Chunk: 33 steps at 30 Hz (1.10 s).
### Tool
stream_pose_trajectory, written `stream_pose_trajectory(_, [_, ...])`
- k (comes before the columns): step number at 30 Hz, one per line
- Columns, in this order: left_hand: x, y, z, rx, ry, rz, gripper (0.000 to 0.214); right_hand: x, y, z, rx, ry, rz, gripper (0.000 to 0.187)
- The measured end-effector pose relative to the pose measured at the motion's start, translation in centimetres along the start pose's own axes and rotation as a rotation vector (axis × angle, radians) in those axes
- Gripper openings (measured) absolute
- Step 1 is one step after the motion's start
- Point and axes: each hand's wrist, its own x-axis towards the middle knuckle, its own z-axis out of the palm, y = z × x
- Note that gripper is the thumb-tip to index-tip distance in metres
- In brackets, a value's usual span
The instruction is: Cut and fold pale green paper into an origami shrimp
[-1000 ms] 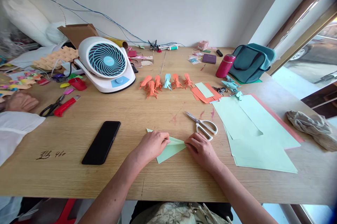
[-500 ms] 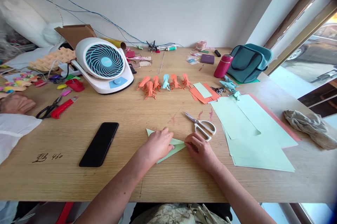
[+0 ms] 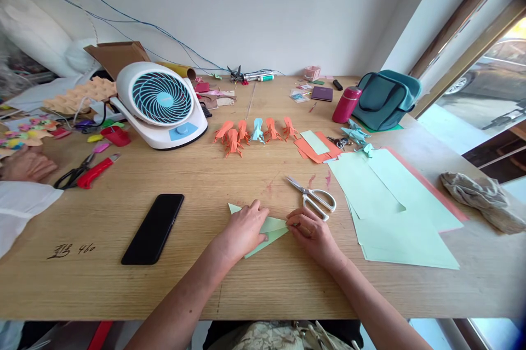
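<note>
A light green sheet of paper point(image 3: 273, 225), folded to a point on its right side, lies on the table in front of me. My left hand point(image 3: 245, 228) rests over its middle, fingers and thumb holding it down and covering part of it. At the right tip, my right hand point(image 3: 311, 232) pinches the paper between thumb and fingers. White-handled scissors point(image 3: 305, 191) lie just beyond my right hand, blades pointing to the far left. Several orange origami figures point(image 3: 233, 142) and one light blue origami figure point(image 3: 257, 131) stand farther back.
Green sheets point(image 3: 406, 240) lie to the right, orange paper point(image 3: 302, 147) beyond the scissors. A black phone point(image 3: 153, 228) and a white fan point(image 3: 181, 133) are on the left, near a red utility knife point(image 3: 96, 172). Another person's hand point(image 3: 30, 165) rests at the far left.
Both hands keep their places on the folded paper, with a little more of it showing between them. The whole view has shifted slightly.
</note>
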Motion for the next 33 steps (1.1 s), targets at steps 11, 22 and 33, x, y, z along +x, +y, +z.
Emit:
stream_pose_trajectory(11, [0.1,-0.4,-1.2,-0.067,0.011,0.055,0.031,0.0,-0.4,-0.2,-0.003,0.029,-0.044,0.015])
stream_pose_trajectory(22, [1.2,-1.3,-0.5,-0.242,0.137,0.203,0.035,0.1,-0.1,-0.4,0.012,0.052,0.024,0.013])
stream_pose_trajectory(33, [1.7,-1.9,0.5,-0.303,0.234,0.3,0.034,0.2,0.3,-0.2,0.08,0.023,0.146,0.01])
